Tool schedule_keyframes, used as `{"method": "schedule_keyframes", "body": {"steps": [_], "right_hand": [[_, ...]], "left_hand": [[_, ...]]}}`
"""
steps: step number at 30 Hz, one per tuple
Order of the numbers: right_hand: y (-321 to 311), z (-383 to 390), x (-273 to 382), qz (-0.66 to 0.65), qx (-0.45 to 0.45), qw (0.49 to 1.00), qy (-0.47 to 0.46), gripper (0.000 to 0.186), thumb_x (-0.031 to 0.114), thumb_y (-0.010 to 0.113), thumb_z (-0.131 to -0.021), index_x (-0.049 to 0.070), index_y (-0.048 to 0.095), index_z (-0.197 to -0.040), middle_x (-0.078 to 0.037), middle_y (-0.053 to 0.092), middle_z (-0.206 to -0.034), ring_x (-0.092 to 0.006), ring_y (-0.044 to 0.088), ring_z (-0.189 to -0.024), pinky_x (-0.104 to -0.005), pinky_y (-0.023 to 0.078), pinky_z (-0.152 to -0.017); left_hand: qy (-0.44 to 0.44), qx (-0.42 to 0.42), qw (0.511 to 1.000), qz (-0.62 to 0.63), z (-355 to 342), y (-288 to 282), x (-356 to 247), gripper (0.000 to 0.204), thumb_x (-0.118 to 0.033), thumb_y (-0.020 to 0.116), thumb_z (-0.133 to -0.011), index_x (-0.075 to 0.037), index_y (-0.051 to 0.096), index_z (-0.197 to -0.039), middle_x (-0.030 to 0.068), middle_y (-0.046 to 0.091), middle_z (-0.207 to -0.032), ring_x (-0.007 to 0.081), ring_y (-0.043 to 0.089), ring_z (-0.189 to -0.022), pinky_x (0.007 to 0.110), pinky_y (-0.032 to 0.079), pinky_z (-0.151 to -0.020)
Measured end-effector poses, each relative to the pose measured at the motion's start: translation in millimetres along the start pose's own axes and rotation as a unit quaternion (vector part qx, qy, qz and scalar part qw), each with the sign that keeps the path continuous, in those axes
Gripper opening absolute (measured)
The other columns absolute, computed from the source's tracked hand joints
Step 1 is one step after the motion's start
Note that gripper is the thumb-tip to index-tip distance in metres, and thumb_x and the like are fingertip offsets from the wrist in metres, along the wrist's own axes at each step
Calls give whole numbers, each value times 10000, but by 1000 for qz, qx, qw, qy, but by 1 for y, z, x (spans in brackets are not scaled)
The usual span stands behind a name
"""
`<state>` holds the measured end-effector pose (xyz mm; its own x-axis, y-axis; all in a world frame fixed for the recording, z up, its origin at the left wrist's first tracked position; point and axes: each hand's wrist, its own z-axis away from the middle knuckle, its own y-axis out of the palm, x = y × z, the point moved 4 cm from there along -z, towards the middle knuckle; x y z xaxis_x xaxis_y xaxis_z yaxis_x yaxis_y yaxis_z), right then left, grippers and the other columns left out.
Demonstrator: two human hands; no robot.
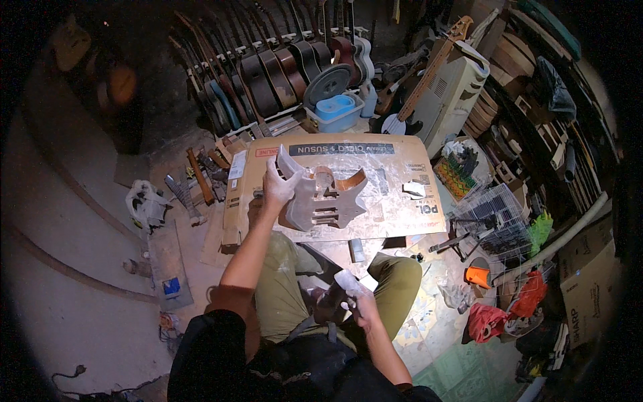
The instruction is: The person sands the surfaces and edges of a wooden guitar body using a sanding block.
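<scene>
Your pale grey, double-horned guitar body sits over the brown cardboard sheet, long axis pointing away from you; your nearer left hand grips its left side, your right hand, nearside of the sheet, clasps a whitish block

left hand gripping upper left edge of unfinished gray electric guitar body, cavities cut through its middle. body over printed cardboard sheet. right hand near lap, holding pale rectangular block, well apart from body. small gray block just beyond cardboard's near edge. behind: row of guitars, blue tub with dark round lid tilted against it. right side: white wire rack, orange piece, red bag.
</scene>
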<state>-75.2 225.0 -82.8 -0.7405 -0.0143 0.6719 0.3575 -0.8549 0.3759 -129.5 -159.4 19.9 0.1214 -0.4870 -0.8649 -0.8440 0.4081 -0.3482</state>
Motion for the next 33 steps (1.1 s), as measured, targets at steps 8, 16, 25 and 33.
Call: {"method": "schedule_keyframes", "body": {"steps": [8, 16, 25, 33], "right_hand": [[6, 3, 3, 7, -6, 1000, 11, 377, 18, 553, -880, 61, 600, -1251, 53, 557, -771, -59, 480, -548, -295, 511, -609], [29, 1, 24, 114, 43, 990, -77, 390, 56, 522, -930, -15, 561, -1311, -25, 613, -917, -133, 599, -749, -303, 542, -686], [135, 0, 109, 416, -2, 800, -432, 635, -83, 459, -830, 71, 458, -1446, -202, 566, -1370, -356, 585, -1204, -395, 463, -996], [164, -41, 94, 589, -38, 695, -411, 762, -119, 501, -728, 75, 432, -1462, -246, 571, -1315, -440, 590, -1084, -465, 486, -918]], "left_hand": [[68, -40, 993, 93, -23, -10, -13, 218, -164, 658, -916, 2, 635, -1055, 131, 694, -918, 198, 684, -822, 333, 543, -768], [0, 120, 965, 233, -7, -8, -42, 190, -168, 589, -971, -51, 617, -825, -16, 575, -670, 44, 542, -586, 214, 441, -541], [-35, 112, 930, 348, 51, -27, -37, 214, -129, 578, -952, -73, 533, -750, -37, 488, -674, 35, 438, -573, 196, 336, -525], [13, 92, 956, 278, 73, -22, -48, 245, -100, 594, -931, -9, 543, -710, -28, 467, -619, 58, 418, -610, 262, 366, -544]]}}
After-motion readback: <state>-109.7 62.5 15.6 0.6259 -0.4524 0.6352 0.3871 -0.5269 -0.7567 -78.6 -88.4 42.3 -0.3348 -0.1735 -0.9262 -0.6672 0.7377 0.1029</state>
